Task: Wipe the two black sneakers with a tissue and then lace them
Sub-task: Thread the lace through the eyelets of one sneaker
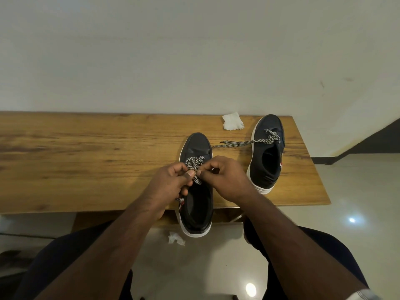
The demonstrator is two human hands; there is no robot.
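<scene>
1. Sneakers: the near sneaker (195,204) lies on the wooden table (86,161), its heel overhanging the table's front edge toward you.
2. Your left hand (171,182) and right hand (225,180) both pinch its black-and-white lace (194,167) over the tongue.
3. Far sneaker (267,154) sits near the table's right end, lace trailing left.
4. Tissue (232,121) lies at the table's back edge; a crumpled scrap (176,238) lies on the floor below the front edge.

Your broad wooden table (86,159) lies open left of the near sneaker (198,204), which overhangs the front edge. On its right, the far sneaker (267,152), its trailing lace (238,144) and a tissue (232,121) by the wall crowd the passage.
</scene>
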